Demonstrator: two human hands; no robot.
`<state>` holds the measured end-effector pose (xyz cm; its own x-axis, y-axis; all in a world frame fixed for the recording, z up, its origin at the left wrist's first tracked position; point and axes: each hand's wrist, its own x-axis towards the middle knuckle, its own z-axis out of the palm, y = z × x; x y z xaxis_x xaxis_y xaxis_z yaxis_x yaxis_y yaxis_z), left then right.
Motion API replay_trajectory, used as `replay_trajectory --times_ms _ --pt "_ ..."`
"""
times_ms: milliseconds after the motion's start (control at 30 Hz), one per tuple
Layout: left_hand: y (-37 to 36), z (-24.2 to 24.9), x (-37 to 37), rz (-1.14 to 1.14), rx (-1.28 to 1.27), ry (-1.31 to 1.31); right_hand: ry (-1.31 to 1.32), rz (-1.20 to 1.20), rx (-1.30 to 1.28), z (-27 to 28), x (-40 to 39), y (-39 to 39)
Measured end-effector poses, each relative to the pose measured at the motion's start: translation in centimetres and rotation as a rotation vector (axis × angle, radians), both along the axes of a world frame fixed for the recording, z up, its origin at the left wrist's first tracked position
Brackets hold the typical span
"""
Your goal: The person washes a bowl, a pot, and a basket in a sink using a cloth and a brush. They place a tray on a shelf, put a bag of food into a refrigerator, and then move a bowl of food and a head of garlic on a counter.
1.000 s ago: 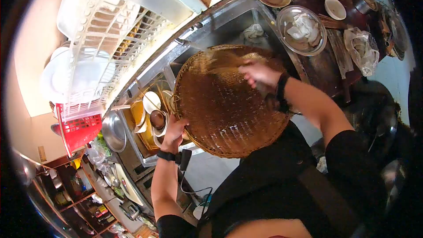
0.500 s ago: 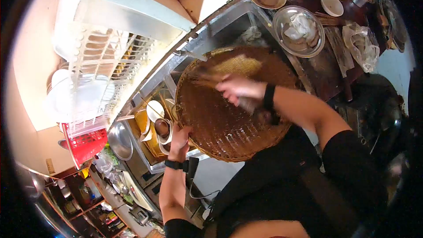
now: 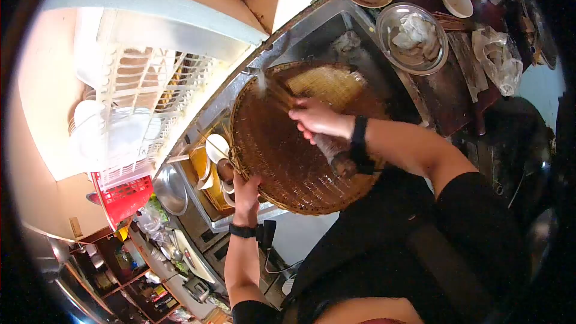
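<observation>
A large round woven bamboo tray (image 3: pixel 282 168) lies tilted over the sink, its brown surface wet and shiny. At the tray's lower left rim, my left hand (image 3: pixel 246 195) is closed around the edge. My right hand (image 3: pixel 321 119) grips a bamboo scrubbing brush (image 3: pixel 330 147) over the middle of the tray. The brush's thick handle end points toward my body, and its thin bristles reach up and left across the weave. Near the bristles, a stream of water (image 3: pixel 261 82) falls from the tap onto the tray's upper left part.
Bowls (image 3: pixel 217 149) and chopsticks crowd the left sink basin. The metal sink (image 3: pixel 318 33) extends behind the tray. To the right are a steel basin (image 3: pixel 414 39) holding a whitish cloth-like thing, a cleaver (image 3: pixel 468 69) and a plastic bag (image 3: pixel 497 63). A white dish rack (image 3: pixel 132 114) hangs at left.
The tray and my right hand with the brush have shifted slightly left. The brush is less blurred now. My left hand keeps its hold on the rim.
</observation>
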<state>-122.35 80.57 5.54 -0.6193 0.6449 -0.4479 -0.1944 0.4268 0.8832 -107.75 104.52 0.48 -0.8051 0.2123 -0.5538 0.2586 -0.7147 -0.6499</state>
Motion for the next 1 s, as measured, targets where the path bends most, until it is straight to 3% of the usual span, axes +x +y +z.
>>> replay_trajectory --times_ms 33,100,167,233,367,433,467,500,567,600,633,667,767,800,867,900,967,1000 --pt "0.7 0.0 -0.4 -0.009 0.000 -0.004 0.066 -0.012 -0.001 -1.4 -0.7 -0.8" --pt "1.0 1.4 1.0 0.065 -0.021 -0.057 -0.119 -0.187 0.005 -2.4 0.0 -1.0" --pt "1.0 1.0 2.5 0.071 0.029 0.060 -0.070 -0.220 -0.016 -3.0 0.6 -0.8" --pt "0.8 -0.1 3.0 0.108 0.009 0.026 -0.057 0.081 -0.027 -3.7 -0.9 -1.6" --pt "0.4 -1.1 1.9 0.061 0.013 -0.011 0.234 0.267 -0.026 0.8 -1.4 -3.4" --pt "0.1 -0.6 1.6 0.092 -0.145 -0.019 0.267 0.334 -0.020 1.1 -0.7 -3.5" --pt "-0.3 -1.3 1.6 0.086 -0.073 0.006 0.305 0.393 -0.004 0.9 -0.3 -3.4" --pt "-0.3 -1.5 1.6 0.087 -0.065 0.000 0.245 0.415 0.054 0.1 -0.3 -2.4" --pt "-1.1 -1.3 1.5 0.150 0.094 -0.040 0.006 0.127 -0.031 -4.2 0.0 0.2" --pt "-1.7 -1.2 1.5 0.182 0.076 -0.016 0.092 0.068 -0.256 -12.1 0.3 2.8" --pt "-2.7 -1.3 1.1 0.197 0.074 -0.009 -0.014 0.037 0.022 -12.4 2.7 5.2" --pt "-3.4 -2.2 0.7 0.230 0.090 -0.016 -0.083 -0.135 0.095 -9.0 4.1 5.3" --pt "-3.8 -3.5 0.5 0.329 0.029 0.015 -0.209 -0.098 -0.017 -2.7 3.0 1.3" --pt "-3.2 -3.6 0.7 0.363 0.050 0.059 0.046 -0.043 0.012 -1.8 2.3 -1.1" --pt "-2.7 -3.5 0.6 0.344 0.062 0.169 0.242 0.350 -0.072 3.1 1.1 -4.7" --pt "-2.4 -2.9 0.8 0.340 0.058 0.166 0.317 0.427 -0.170 4.8 1.2 -6.2" --pt "-2.6 -1.2 1.2 0.359 0.126 0.131 0.181 0.451 0.083 4.2 1.6 -4.1" --pt "-4.0 -0.8 1.0 0.348 0.154 0.165 0.217 0.362 0.007 -4.8 2.1 -0.4"
